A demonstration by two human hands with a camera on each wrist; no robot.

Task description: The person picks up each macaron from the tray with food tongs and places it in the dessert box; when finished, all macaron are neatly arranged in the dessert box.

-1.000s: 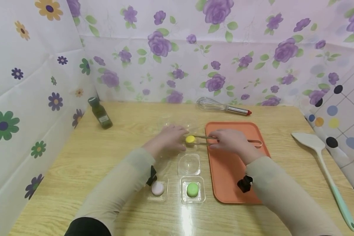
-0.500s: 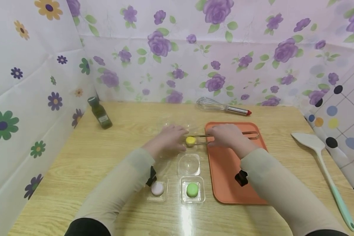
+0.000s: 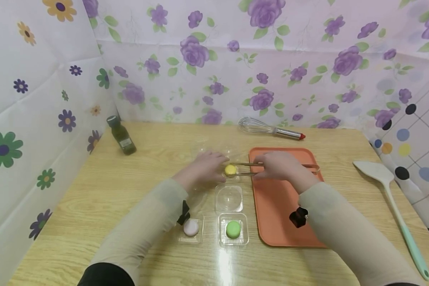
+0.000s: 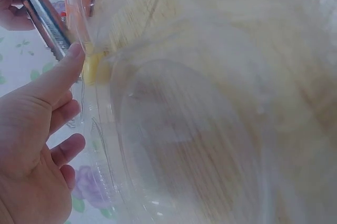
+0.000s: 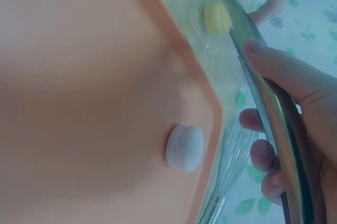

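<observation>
From here the yellow macaron [image 3: 230, 170] sits nearer the loosely spread left hand [image 3: 205, 167], apparently between the tips of sideways tongs [image 5: 275, 103] the right hand [image 3: 277, 167] grips.

Long silver metal tongs [image 5: 279, 113] gleamed, the rectangular orange tray [image 3: 277, 214] looked smooth and matt, the yellowish wood-grain tabletop [image 3: 93, 198] glossy.

Surface [image 3: 103, 186]: light wood grain. Dark green bottle [image 3: 122, 137], pale label, at far left. Wire whisk [image 3: 271, 129], red-tipped handle pointing right, lies near the back edge. Spatula [image 3: 395, 206], white head, mint-green grip, lies along the right side. Back sheet [image 3: 228, 71]: purple roses. Left sheet [image 3: 39, 103]: multicoloured flowers. Right sheet [image 3: 412, 133]: coloured dots.
</observation>
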